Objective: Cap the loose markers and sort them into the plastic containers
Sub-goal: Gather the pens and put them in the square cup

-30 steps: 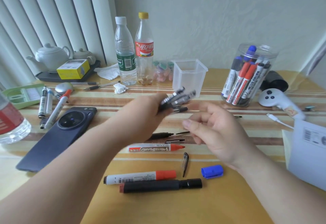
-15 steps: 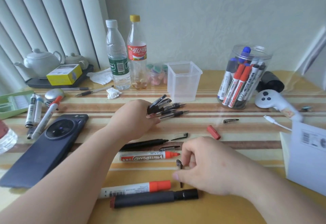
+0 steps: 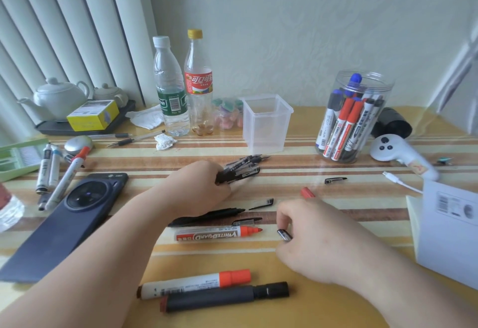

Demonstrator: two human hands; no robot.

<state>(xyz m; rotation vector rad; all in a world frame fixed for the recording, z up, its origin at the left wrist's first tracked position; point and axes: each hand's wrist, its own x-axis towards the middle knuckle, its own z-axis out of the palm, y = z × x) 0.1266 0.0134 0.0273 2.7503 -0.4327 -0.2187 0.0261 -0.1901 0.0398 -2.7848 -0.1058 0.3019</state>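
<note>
**A:** How should this step be going?

**B:** The left hand [image 3: 199, 185] is gripping a fanned bundle of pens [image 3: 240, 170]. The right hand [image 3: 318, 239] is pinching a small dark cap [image 3: 284, 234] between thumb and forefinger. I'm judging that singling out one bare tip and pushing the cap on straight is working best.

**A:** Where is everything lying?

**B:** The jar [image 3: 357, 115] is standing far right, and the empty tub [image 3: 266, 123] is standing just beyond the pens. The uncapped red marker [image 3: 217, 233] is lying between both hands. A red cap [image 3: 307, 193] is peeking out just beyond the right hand.
</note>
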